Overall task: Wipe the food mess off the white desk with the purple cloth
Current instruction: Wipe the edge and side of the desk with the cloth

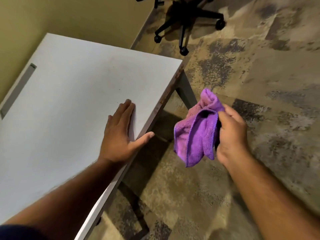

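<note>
The white desk [69,94] fills the left half of the view. My left hand [121,134] lies flat on its top near the right edge, fingers spread and thumb hooked over the edge, holding nothing. My right hand [232,134] is off the desk, out over the floor to the right of the edge. It grips the bunched purple cloth [199,135], which hangs down from its fingers in the air. Brownish smears run along the desk's right edge [171,90]. The desk top itself looks pale with only faint marks.
A grey cable slot [19,89] sits in the desk near the wall at left. A dark desk leg [186,89] stands under the far right corner. A black office chair base [187,19] on casters stands on the mottled carpet at the back.
</note>
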Demonstrator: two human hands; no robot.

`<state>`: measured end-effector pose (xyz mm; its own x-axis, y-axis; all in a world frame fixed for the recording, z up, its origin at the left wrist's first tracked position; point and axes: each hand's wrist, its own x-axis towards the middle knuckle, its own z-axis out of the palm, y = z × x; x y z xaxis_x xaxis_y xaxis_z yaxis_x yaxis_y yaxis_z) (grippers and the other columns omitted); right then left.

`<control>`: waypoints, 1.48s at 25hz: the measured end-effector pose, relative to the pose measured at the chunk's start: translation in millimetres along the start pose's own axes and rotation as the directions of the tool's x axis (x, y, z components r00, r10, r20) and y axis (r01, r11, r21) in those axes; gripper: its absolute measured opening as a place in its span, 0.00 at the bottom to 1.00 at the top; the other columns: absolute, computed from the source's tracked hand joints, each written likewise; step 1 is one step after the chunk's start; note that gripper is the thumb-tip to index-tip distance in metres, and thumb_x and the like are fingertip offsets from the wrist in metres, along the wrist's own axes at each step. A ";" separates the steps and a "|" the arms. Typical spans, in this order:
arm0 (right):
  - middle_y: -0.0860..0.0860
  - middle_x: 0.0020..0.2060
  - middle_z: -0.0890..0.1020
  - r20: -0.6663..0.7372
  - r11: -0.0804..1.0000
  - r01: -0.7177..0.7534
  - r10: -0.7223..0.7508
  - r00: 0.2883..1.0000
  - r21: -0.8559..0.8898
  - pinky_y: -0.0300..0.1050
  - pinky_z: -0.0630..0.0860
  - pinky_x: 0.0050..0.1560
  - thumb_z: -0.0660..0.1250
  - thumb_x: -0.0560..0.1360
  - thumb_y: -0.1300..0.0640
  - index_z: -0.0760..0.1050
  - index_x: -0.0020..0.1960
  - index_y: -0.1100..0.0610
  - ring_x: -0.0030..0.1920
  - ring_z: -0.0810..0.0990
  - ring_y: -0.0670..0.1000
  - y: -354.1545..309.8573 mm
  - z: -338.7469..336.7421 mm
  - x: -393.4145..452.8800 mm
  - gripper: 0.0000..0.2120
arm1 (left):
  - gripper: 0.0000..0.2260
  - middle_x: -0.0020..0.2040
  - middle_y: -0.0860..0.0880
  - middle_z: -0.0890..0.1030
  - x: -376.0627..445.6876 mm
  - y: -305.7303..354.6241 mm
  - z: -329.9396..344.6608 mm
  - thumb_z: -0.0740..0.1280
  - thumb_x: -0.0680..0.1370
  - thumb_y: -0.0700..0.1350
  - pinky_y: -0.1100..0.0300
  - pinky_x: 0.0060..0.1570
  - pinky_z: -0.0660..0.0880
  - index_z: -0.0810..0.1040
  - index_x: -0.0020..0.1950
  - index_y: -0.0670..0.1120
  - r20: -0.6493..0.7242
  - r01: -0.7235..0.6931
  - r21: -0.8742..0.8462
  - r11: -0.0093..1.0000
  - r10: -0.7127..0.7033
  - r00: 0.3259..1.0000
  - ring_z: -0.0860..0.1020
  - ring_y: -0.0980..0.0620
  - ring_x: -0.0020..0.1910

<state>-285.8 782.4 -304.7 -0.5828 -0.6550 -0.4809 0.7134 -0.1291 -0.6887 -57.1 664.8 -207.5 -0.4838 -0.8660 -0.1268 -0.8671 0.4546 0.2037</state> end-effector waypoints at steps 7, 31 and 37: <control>0.53 0.49 0.90 -0.090 0.986 0.168 -0.167 0.982 -0.004 0.56 0.84 0.63 0.73 0.81 0.60 0.88 0.51 0.53 0.54 0.89 0.53 -0.6 24.9 30.7 0.05 | 0.25 0.84 0.61 0.62 -3.4 -11.1 8.7 0.54 0.86 0.58 0.43 0.84 0.58 0.66 0.83 0.56 -0.125 -0.044 -0.180 0.983 0.021 0.992 0.59 0.60 0.84; 0.49 0.57 0.83 0.076 0.767 0.495 -0.512 0.856 -0.408 0.41 0.86 0.54 0.70 0.81 0.67 0.84 0.60 0.57 0.54 0.85 0.39 49.9 77.4 -39.6 0.11 | 0.21 0.79 0.53 0.73 -2.6 -24.1 15.0 0.56 0.86 0.47 0.47 0.79 0.68 0.74 0.78 0.48 -0.267 -0.148 -0.220 0.964 0.087 0.960 0.69 0.53 0.79; 0.49 0.58 0.80 0.177 0.585 0.568 -0.590 0.788 -0.579 0.28 0.77 0.57 0.71 0.78 0.69 0.85 0.54 0.59 0.60 0.81 0.50 54.0 111.9 -36.2 0.09 | 0.22 0.78 0.50 0.73 -0.7 -23.5 15.3 0.56 0.84 0.46 0.50 0.80 0.66 0.75 0.76 0.48 -0.297 -0.058 -0.229 0.972 -0.013 0.955 0.69 0.52 0.78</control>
<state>-182.6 715.8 -263.8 -0.8108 -0.5722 0.1233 -0.1390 -0.0165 -0.9902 -38.2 658.0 -227.0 -0.4154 -0.8947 0.1642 -0.7873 0.4440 0.4277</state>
